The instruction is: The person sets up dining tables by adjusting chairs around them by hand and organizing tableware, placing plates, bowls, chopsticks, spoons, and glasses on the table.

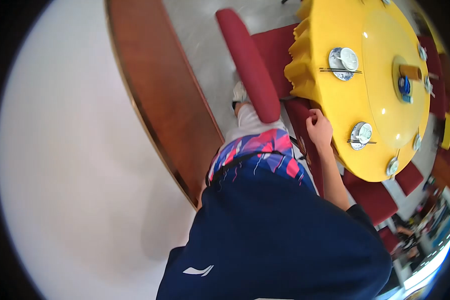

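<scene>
My right hand (319, 129) is over a dark red chair (300, 119), close to the edge of a round table's yellow tablecloth (345, 117). Its fingers are curled in, and nothing shows in them. Only a sliver of my left arm (200, 199) appears beside my dark blue shirt; the left hand itself is hidden. Nearest to my right hand on the table is a place setting with a blue-and-white plate (354, 140), a white bowl (365, 131) and chopsticks (369, 142). Farther along lies a similar plate (343, 74) with a cup or bowl (349, 59) and chopsticks.
Right ahead, a red chair back (250, 65) stands over my legs. A glass turntable (385, 45) on the table carries a brown box (410, 72) and blue items (405, 85). To my left run brown wood panelling (160, 75) and a white wall (75, 150).
</scene>
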### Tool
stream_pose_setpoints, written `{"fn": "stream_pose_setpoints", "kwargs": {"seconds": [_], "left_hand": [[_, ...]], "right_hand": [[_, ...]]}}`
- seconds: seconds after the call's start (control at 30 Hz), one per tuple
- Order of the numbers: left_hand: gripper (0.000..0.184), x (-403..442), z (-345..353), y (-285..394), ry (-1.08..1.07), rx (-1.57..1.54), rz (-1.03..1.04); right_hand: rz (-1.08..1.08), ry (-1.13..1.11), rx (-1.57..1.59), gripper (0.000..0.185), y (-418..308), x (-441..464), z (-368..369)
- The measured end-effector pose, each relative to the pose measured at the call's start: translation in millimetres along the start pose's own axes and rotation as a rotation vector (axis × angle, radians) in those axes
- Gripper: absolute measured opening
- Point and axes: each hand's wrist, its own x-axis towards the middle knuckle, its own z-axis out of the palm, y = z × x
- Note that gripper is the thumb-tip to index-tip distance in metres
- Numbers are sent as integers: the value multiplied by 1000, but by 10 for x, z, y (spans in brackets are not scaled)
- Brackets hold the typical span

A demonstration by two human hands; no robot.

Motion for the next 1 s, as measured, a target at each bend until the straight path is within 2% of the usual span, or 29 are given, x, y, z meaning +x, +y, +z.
{"fn": "stream_pose_setpoints", "kwargs": {"seconds": [0.1,0.17,0.2,0.23,0.27,0.3,0.33,0.37,0.4,0.43,0.47,0.5,0.53,0.57,0.63,0.77,0.8,0.83,0.9,1.0], "left_hand": [[52,-118,456,948,82,168,-117],[54,-146,949,1731,158,303,-148],[64,344,671,2232,-121,417,-235],[77,335,1211,2597,125,530,-71],[88,258,1713,2936,-152,718,91],[94,-152,2518,3210,-153,822,156],[95,-245,3037,3386,-222,735,205],[97,-380,3582,3486,-300,669,263],[88,-563,4122,3511,-276,577,377],[88,-435,4458,3598,-291,616,370],[76,-294,4782,3688,-293,721,546],[64,-164,4961,3733,-301,815,724],[38,-164,5150,3722,-207,656,727],[38,-124,5233,3687,-223,698,710],[33,-78,5295,3662,-182,644,897],[41,15,5445,3737,-183,636,805],[53,-68,5566,3717,-224,567,739],[53,-17,5623,3724,-226,548,728],[60,90,5738,3802,-204,707,774],[70,75,5856,3848,-263,780,726]], "right_hand": [[172,54,301,30,-350,195,-37],[102,39,673,38,-838,368,-18],[64,-14,650,50,-1176,449,-30],[-100,13,579,65,-1378,522,130],[-237,-35,527,79,-1590,587,184],[-275,-133,542,92,-1731,651,265],[-185,-300,435,101,-1937,732,179],[-222,-276,368,106,-2058,783,182],[-205,-248,250,106,-2118,850,322],[-182,-217,132,107,-2134,937,450],[-99,-243,166,107,-2140,1032,429],[-65,-219,178,107,-2130,1052,446],[-66,-235,229,107,-2107,1073,395],[-71,-252,276,106,-2087,1090,368],[12,-198,307,107,-2104,1156,351],[194,-166,226,110,-2150,1255,266],[232,-154,204,109,-2167,1295,234],[267,-138,182,108,-2176,1365,188],[357,-96,160,105,-2207,1475,142],[458,-108,102,105,-2219,1566,142]]}}
